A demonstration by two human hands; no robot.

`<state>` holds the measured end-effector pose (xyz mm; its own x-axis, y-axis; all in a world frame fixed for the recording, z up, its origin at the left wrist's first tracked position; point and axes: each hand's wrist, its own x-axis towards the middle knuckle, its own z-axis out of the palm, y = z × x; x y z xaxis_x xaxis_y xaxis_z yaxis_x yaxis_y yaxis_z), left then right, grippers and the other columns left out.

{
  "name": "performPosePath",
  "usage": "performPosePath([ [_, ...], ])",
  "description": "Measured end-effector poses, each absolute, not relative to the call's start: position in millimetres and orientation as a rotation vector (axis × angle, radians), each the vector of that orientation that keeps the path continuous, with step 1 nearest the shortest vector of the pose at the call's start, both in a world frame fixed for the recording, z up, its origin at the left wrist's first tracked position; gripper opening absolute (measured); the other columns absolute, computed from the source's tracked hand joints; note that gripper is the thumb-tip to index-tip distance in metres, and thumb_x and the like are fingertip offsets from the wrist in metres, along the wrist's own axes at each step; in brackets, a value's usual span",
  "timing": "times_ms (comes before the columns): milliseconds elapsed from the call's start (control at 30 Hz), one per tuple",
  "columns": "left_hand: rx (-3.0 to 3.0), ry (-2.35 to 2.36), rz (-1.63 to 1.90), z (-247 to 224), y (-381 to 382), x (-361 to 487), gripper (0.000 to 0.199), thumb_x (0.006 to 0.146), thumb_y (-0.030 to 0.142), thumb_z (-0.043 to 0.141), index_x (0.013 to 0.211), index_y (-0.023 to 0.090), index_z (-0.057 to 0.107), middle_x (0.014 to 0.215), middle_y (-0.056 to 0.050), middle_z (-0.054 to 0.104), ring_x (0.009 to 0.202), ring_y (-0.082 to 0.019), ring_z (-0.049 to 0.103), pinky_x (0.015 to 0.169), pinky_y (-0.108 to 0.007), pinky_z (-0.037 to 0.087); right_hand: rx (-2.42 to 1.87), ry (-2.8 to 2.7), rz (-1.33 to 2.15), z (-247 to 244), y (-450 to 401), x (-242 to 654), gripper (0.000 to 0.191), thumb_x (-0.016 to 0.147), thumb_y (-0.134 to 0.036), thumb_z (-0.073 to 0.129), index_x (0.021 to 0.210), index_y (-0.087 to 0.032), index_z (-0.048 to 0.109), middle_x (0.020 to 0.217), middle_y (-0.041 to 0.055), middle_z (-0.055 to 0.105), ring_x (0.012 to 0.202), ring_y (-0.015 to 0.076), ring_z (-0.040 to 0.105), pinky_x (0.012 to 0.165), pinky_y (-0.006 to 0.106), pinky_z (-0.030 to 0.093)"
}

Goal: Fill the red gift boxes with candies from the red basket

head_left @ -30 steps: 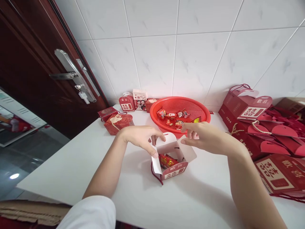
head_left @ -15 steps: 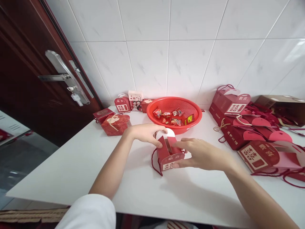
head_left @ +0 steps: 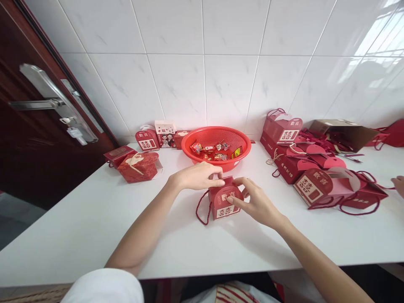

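looks like the flap-closing step on the red box [head_left: 224, 211], upright on the white surface [head_left: 78, 240]; right hand's [head_left: 257, 204] fingers grip its front and side, left hand's [head_left: 198, 176] curl at the top, pinch unclear, so imo next calls for gentle, even pressure

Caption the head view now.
Two hands close a red box in front of a red basket of wrapped sweets.

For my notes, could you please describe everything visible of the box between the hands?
The small red box, apparently folded card, sits upright on the white table. Its rounded front flap bears pale lettering above a cream panel. A dark red cord loops at its left. The left hand touches its top, the right its front.
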<state>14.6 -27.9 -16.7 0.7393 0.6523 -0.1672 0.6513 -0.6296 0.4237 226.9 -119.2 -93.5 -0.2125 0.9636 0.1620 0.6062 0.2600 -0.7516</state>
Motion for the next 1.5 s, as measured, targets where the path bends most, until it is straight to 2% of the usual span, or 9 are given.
performPosePath([
  [100,2.454,0.949,0.006,-15.8,-31.2,17.0,0.048,0.098,0.057,0.038,0.090,0.020,0.066,0.087,-0.004,0.067,0.079,-0.020,0.061,0.065,-0.029,0.039,-1.471,-1.775,0.813,-104.4,-116.6,230.5,0.062,0.084,-0.060,0.065,0.130,-0.022,0.049,0.135,0.0142,0.055,0.089,0.0203,0.065,0.082,0.041,0.057],
  [233,2.439,0.978,-0.172,-15.5,-36.0,18.9,0.048,0.085,0.062,0.057,0.113,0.024,0.064,0.105,-0.005,0.067,0.096,-0.025,0.062,0.072,-0.028,0.043,-1.455,-1.764,0.924,-110.6,-107.4,235.8,0.076,0.080,-0.064,0.067,0.140,-0.022,0.046,0.139,0.0171,0.054,0.092,0.0231,0.066,0.080,0.041,0.058],
  [400,2.346,1.025,-0.216,-21.5,-35.6,22.0,0.049,0.083,0.058,0.061,0.119,0.025,0.057,0.117,-0.007,0.066,0.101,-0.026,0.062,0.077,-0.030,0.044,-1.376,-1.840,0.979,-107.5,-95.7,247.7,0.053,0.082,-0.069,0.060,0.098,-0.020,0.068,0.106,0.0098,0.069,0.091,0.0241,0.064,0.078,0.037,0.052],
  [667,2.114,0.937,-0.092,-36.0,-19.8,24.8,0.052,0.077,0.053,0.070,0.118,0.025,0.054,0.119,-0.005,0.067,0.094,-0.022,0.065,0.073,-0.027,0.046,-1.311,-1.345,1.360,-99.1,-89.6,262.0,0.053,0.063,-0.064,0.080,0.058,-0.020,0.050,0.061,-0.0028,0.052,0.064,0.0131,0.049,0.067,0.030,0.041],
  [833,1.993,0.933,0.072,-44.6,-17.6,30.9,0.056,0.071,0.050,0.076,0.116,0.022,0.059,0.113,-0.007,0.067,0.078,-0.020,0.065,0.064,-0.029,0.050,-1.042,-1.083,1.445,-75.2,-88.1,267.8,0.045,0.057,-0.043,0.089,0.056,-0.020,0.050,0.061,-0.0028,0.057,0.064,0.0128,0.053,0.071,0.031,0.044],
  [933,2.080,1.016,0.155,-45.0,-19.4,34.3,0.054,0.067,0.046,0.079,0.113,0.021,0.066,0.116,-0.007,0.069,0.092,-0.026,0.067,0.070,-0.030,0.052,-0.983,-0.999,1.374,-57.4,-87.5,269.0,0.037,0.054,-0.035,0.090,0.063,-0.021,0.057,0.062,-0.0037,0.059,0.067,0.0131,0.057,0.074,0.030,0.045],
  [1133,2.166,0.982,0.423,-33.5,-30.6,36.6,0.044,0.064,0.032,0.082,0.106,0.021,0.073,0.115,-0.006,0.073,0.111,-0.031,0.065,0.093,-0.037,0.050,-1.017,-1.170,1.231,-37.7,-88.6,260.3,0.032,0.064,-0.037,0.086,0.080,-0.021,0.064,0.084,0.0025,0.071,0.065,0.0125,0.057,0.071,0.032,0.046],
  [1333,1.739,0.615,0.832,-3.3,-48.3,23.5,0.045,0.078,0.034,0.077,0.119,0.020,0.067,0.125,-0.009,0.066,0.106,-0.026,0.067,0.092,-0.041,0.054,-1.053,-1.360,1.052,-24.5,-90.8,257.7,0.029,0.070,-0.040,0.082,0.084,-0.020,0.067,0.086,0.0032,0.068,0.067,0.0133,0.057,0.071,0.033,0.048],
  [1500,1.624,0.341,0.854,3.4,-58.3,22.3,0.039,0.084,0.031,0.075,0.120,0.022,0.067,0.139,-0.010,0.057,0.129,-0.033,0.055,0.105,-0.047,0.049,-1.103,-1.505,0.909,-14.9,-96.4,250.0,0.027,0.074,-0.043,0.079,0.083,-0.020,0.066,0.081,0.0020,0.064,0.070,0.0146,0.056,0.064,0.030,0.044],
])
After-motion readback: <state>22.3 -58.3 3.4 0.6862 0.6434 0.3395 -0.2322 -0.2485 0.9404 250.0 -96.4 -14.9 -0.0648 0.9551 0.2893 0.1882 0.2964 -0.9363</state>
